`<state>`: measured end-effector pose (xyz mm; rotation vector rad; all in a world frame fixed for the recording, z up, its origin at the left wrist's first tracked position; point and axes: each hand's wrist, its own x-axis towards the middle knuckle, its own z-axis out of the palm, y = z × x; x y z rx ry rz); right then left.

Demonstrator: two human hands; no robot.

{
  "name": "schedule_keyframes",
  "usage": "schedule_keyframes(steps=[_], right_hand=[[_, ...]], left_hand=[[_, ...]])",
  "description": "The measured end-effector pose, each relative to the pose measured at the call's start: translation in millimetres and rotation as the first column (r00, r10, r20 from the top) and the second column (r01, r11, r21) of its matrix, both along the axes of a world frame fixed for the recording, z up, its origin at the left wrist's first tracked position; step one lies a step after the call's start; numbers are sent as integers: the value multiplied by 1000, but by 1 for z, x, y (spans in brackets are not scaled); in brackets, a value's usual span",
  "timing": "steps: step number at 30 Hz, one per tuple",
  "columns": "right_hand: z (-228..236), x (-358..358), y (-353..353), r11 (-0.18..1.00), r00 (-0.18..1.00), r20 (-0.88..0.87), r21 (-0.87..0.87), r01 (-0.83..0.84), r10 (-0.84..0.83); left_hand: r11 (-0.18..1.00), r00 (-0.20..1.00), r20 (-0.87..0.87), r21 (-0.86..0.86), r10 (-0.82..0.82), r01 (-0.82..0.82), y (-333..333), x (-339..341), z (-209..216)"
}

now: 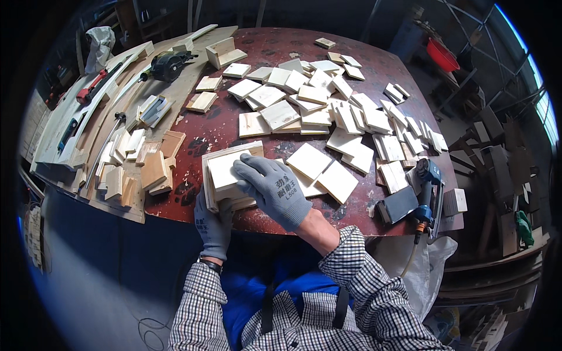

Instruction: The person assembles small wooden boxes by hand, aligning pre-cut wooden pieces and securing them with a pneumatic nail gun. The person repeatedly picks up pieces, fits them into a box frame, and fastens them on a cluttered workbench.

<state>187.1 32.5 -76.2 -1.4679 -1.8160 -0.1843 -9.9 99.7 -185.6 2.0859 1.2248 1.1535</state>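
A small pale wooden piece of joined boards [225,172] sits at the table's near edge, tilted slightly toward me. My left hand [212,231], in a grey glove, grips its lower near side; most of those fingers are hidden by the wood. Gloved alike, my right hand [274,190] lies over the right part of its top, fingers bent against the top board. Just right of that hand, several loose square boards [336,182] lie overlapping on the dark red tabletop [240,126].
Many square boards [281,114] are heaped across the table's middle. A blue nail gun [430,184] with a hose and a dark block [398,205] lie at the right edge. To the left are wood offcuts [155,169], a circular saw [167,65] and a red tool [91,88].
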Motion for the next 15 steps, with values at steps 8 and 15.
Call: schedule_keyframes(steps=[8, 15], right_hand=[[-6, 81, -48, 965, 968, -37, 79, 250, -248], [-16, 132, -89, 919, 911, 250, -139, 370, -329]], left_hand=[[999, 997, 68, 25, -31, 30, -8, 7, 20], [999, 999, 34, 24, -32, 31, -6, -1, 10]])
